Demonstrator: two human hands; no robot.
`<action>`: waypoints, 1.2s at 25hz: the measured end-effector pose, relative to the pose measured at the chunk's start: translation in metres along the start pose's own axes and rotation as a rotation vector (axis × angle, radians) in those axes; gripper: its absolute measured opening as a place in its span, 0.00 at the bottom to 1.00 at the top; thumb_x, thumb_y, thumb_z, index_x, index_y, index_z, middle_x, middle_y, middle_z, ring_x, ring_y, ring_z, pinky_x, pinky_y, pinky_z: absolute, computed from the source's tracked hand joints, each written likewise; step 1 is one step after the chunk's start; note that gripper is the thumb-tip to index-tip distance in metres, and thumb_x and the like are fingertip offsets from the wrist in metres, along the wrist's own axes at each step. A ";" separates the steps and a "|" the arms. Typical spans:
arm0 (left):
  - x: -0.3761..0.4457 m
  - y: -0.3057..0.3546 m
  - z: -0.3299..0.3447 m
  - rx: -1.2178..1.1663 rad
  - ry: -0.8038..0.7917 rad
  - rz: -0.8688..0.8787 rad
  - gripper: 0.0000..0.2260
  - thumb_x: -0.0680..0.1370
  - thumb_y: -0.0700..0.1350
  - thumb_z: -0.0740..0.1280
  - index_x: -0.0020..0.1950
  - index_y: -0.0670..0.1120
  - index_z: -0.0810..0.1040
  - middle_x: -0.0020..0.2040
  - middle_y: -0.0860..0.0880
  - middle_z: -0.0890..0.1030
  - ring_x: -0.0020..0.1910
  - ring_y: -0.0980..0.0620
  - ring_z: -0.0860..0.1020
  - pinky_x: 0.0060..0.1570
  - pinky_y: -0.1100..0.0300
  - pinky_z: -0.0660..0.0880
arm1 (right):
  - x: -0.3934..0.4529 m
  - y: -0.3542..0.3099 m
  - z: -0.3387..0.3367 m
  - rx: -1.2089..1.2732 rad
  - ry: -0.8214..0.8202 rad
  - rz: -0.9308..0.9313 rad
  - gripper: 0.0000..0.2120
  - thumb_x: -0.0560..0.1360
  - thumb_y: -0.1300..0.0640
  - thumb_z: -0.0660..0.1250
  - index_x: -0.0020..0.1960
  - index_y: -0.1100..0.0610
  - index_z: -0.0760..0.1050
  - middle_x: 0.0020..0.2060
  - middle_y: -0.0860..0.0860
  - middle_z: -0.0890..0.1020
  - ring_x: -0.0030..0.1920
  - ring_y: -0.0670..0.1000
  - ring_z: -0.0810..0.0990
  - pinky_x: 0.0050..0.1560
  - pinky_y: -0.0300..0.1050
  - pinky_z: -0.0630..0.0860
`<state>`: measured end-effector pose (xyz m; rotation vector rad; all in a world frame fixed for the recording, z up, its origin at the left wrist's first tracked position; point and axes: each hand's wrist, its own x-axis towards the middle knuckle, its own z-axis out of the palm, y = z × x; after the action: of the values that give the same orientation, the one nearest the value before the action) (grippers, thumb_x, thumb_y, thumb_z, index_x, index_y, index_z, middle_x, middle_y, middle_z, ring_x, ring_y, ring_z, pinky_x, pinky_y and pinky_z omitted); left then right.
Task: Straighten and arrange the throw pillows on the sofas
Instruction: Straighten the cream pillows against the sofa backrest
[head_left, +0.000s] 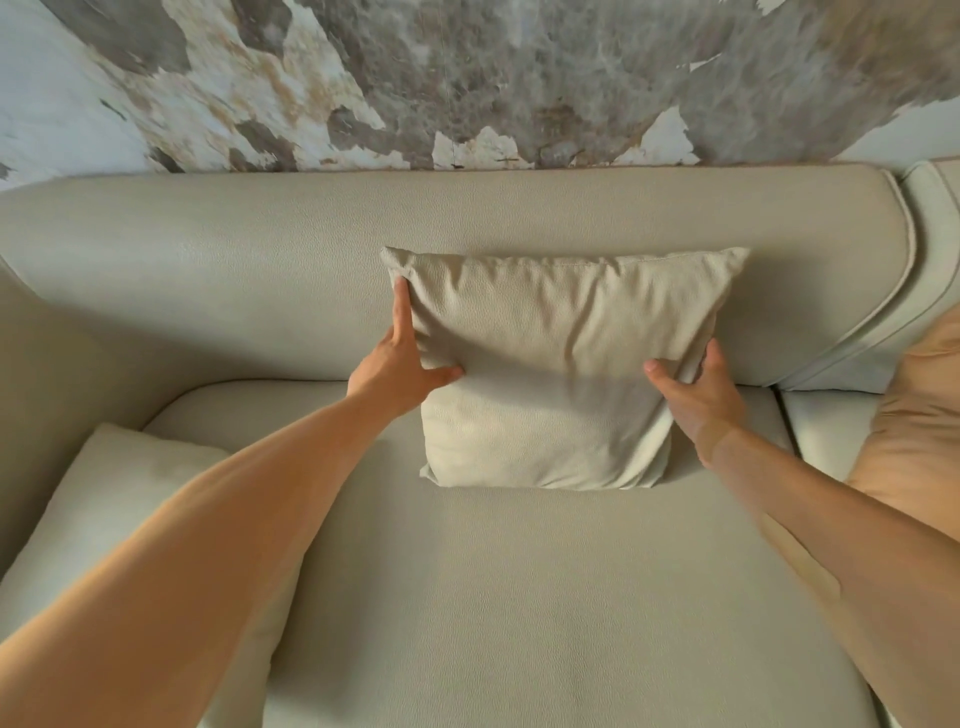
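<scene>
Sofa: a pale beige leather sofa (467, 597) fills the view, its wide seat cushion below and its rounded backrest (363, 234) across the middle; every place below is given against this sofa.

Centre pillow: a beige throw pillow (561, 364) of the same leather-like cover stands on the sofa's seat, leaning back against the backrest, roughly midway along it; its top seam runs level, its face is creased in soft folds, and its bottom edge rests on the seat.

Left hand: the left hand (400, 364) holds the pillow's left edge; its fingers (402, 306) lie straight up along that side toward the top corner, while the thumb presses into the pillow's front face, so the edge sits pinched between thumb and fingers.

Right hand: the right hand (701, 395) grips the pillow's right edge lower down; the thumb lies on the front face and the fingers curl round behind the side, where their tips are hidden.

Second pillow: a lighter cream pillow (130, 509) lies at the sofa's left end beside the armrest, partly covered by the left forearm.

Peach cushion: a peach-coloured cushion (914, 426) sits at the sofa's right end, cut off by the frame edge, well apart from the centre pillow.

Wall: a mottled grey, white and tan wall (467, 78) rises directly behind the sofa's backrest.
</scene>
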<state>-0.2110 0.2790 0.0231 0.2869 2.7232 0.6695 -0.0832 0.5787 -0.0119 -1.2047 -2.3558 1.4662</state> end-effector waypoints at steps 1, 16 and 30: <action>-0.005 0.000 -0.002 0.029 0.006 0.008 0.54 0.72 0.57 0.73 0.76 0.58 0.29 0.77 0.44 0.64 0.67 0.41 0.73 0.53 0.47 0.75 | -0.005 -0.002 -0.001 -0.071 0.028 -0.061 0.43 0.69 0.41 0.72 0.77 0.52 0.56 0.71 0.52 0.70 0.71 0.55 0.69 0.70 0.50 0.65; -0.125 -0.125 -0.118 0.079 0.088 -0.147 0.49 0.70 0.65 0.71 0.76 0.66 0.37 0.79 0.60 0.53 0.76 0.50 0.59 0.61 0.45 0.74 | -0.129 -0.096 0.064 -0.525 -0.270 -0.369 0.46 0.70 0.33 0.64 0.78 0.44 0.44 0.79 0.48 0.49 0.77 0.58 0.52 0.70 0.61 0.62; -0.157 -0.405 -0.231 0.014 -0.039 -0.254 0.52 0.66 0.67 0.72 0.78 0.63 0.40 0.80 0.56 0.52 0.77 0.49 0.58 0.69 0.46 0.66 | -0.299 -0.179 0.318 -0.547 -0.452 -0.296 0.40 0.70 0.33 0.65 0.76 0.36 0.50 0.79 0.49 0.50 0.77 0.57 0.55 0.68 0.56 0.64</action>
<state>-0.1944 -0.2106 0.0631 -0.0427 2.6650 0.5673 -0.1319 0.1141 0.0521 -0.5762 -3.2118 1.1190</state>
